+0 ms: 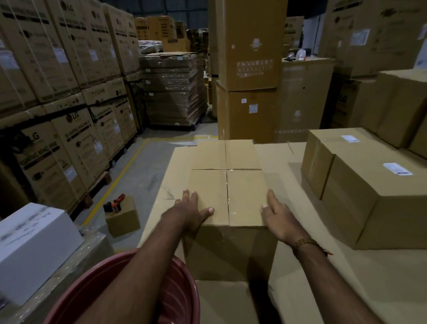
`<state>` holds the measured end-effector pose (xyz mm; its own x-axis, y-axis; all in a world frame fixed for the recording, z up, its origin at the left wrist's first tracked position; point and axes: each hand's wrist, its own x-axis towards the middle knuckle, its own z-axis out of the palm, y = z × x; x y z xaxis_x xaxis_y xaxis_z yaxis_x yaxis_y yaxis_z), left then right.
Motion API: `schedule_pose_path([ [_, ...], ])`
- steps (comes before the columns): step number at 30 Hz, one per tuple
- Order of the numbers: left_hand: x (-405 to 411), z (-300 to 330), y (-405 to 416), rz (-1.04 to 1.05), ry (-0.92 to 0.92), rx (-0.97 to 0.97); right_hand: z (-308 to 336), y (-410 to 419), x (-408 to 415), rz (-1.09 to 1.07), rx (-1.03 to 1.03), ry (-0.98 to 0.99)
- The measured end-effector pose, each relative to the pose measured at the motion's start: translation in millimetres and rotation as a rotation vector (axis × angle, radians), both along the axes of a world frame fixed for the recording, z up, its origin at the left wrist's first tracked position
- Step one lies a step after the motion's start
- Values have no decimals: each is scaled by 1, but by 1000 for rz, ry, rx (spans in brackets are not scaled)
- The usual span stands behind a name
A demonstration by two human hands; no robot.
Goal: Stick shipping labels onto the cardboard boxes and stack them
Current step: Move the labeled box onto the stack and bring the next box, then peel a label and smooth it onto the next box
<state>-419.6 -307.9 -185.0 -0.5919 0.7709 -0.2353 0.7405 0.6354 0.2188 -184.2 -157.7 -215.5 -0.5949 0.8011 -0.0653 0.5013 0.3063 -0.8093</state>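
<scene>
A taped cardboard box (228, 186) sits at the centre of the frame on a flat cardboard work surface (317, 293), directly ahead of the person, its long axis running away from the camera toward the upper centre. The left hand (193, 211) lies flat on the box's near left top corner, fingers spread and straight, thumb along the top; the right hand (278, 216) rests against the near right edge, fingers loosely extended. Neither hand curls around anything. Both are about equally near the box, one at each near corner, which suits a two-handed lift or slide.

No label shows on this box's top, whereas two labelled boxes (386, 192) stand at the right of the frame, white labels on their lids. A red plastic tub (176, 298) at lower left is largely covered by the left forearm; its contents are hard to make out. The box's far side and left face are hidden.
</scene>
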Motion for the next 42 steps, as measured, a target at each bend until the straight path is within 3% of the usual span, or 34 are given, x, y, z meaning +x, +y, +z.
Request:
schedule_pose_path([
  [2, -2, 7, -1, 13, 39, 60, 6, -5, 7, -69, 55, 25],
  [8, 37, 49, 7, 104, 135, 528, 8, 9, 47, -186, 135, 129],
  [15, 141, 82, 69, 44, 179, 748, 20, 52, 113, -154, 217, 184],
  [22, 265, 71, 162, 72, 117, 799, 61, 133, 223, -60, 326, 198],
  [29, 369, 46, 236, 5, 57, 785, 81, 208, 342, -96, 449, 119],
  [42, 449, 73, 304, -144, 39, 876, 105, 243, 454, -318, 545, 118],
])
